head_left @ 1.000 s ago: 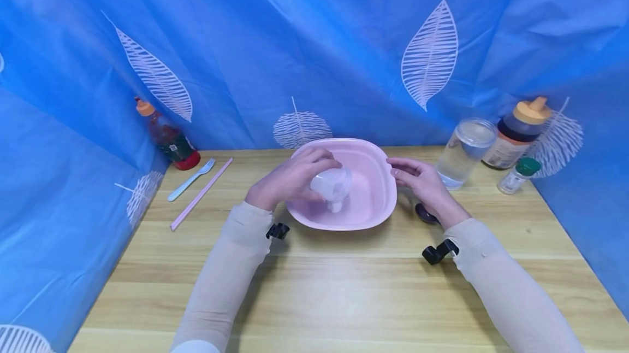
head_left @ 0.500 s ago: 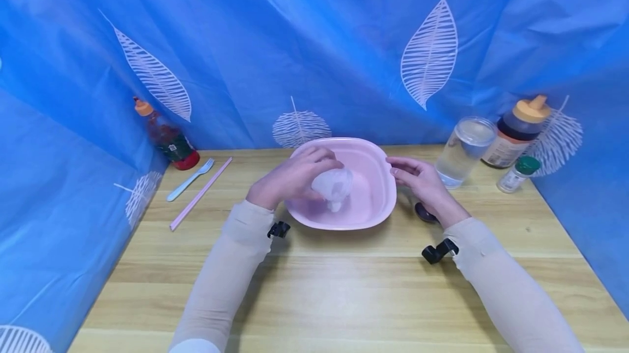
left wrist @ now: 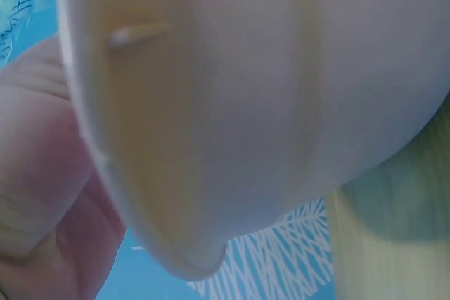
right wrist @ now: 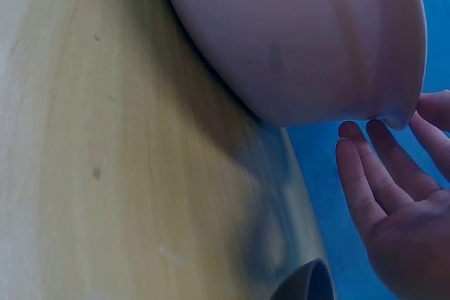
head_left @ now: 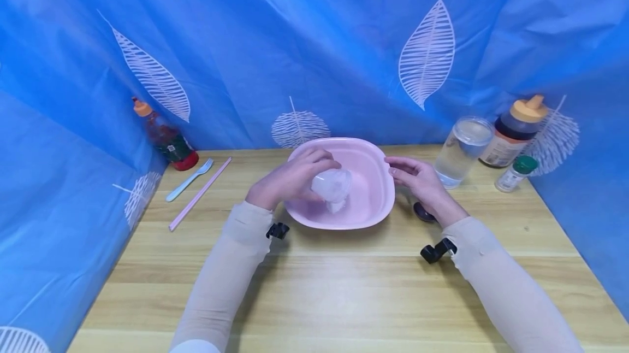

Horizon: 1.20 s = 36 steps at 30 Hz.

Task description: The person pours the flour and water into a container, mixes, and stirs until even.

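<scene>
Over the left half of a pink basin (head_left: 366,189), my left hand (head_left: 295,178) grips a clear plastic cup (head_left: 334,184), its mouth tipped down into the basin. A small heap of white powder (head_left: 336,206) lies on the basin floor beneath the cup mouth. My right hand (head_left: 417,178) pinches the right rim of the basin, some fingers reaching underneath, as the right wrist view shows. In the left wrist view the outer wall of the basin (left wrist: 246,103) blocks sight of the cup, and part of my left hand (left wrist: 49,173) appears behind the rim.
On the right stand a tall clear container of liquid (head_left: 462,153), a dark sauce bottle (head_left: 513,131) and a green-capped jar (head_left: 516,174). A dark spoon (head_left: 422,212) lies by my right wrist. Leftward are a red sauce bottle (head_left: 169,137), blue fork (head_left: 189,180) and pink chopsticks (head_left: 200,194).
White powder under the cup mouth has spread into a slightly larger heap. The cup has turned slightly; both hands keep almost the same places.
</scene>
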Motion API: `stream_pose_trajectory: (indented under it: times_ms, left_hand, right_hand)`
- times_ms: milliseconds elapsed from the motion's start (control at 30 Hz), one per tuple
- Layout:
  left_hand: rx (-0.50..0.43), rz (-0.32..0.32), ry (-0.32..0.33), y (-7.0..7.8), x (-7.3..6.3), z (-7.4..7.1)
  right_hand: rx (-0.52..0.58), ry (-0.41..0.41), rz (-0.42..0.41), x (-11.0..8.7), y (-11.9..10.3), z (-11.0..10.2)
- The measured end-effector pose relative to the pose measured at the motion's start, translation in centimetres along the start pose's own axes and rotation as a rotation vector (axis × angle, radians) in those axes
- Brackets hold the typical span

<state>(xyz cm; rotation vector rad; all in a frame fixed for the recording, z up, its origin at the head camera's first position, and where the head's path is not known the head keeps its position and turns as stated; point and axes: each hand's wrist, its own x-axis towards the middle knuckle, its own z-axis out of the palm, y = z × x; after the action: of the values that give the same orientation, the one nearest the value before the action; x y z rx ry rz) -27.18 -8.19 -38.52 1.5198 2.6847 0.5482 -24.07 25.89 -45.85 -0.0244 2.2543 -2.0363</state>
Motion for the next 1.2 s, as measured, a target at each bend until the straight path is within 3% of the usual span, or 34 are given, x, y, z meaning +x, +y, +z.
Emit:
stream_pose_trajectory:
  times_ms: [233, 567, 1033, 1200]
  left_hand:
    - [-0.080, -0.031, 0.032, -0.8, -0.4, 0.1]
    - [-0.179, -0.166, 0.052, -1.6, -1.6, -0.4]
    - [-0.285, -0.188, 0.196, -2.6, -3.4, 0.0]
    - [-0.354, -0.235, 0.248, -2.8, -3.8, 0.1]
  right_hand:
    - [-0.007, 0.001, -0.002, -0.1, 0.1, 0.0]
    - [-0.007, 0.003, -0.002, -0.1, 0.0, 0.0]
    - [-0.009, 0.001, -0.004, -0.2, 0.0, 0.1]
    - [-0.008, -0.001, -0.005, -0.2, 0.0, 0.0]
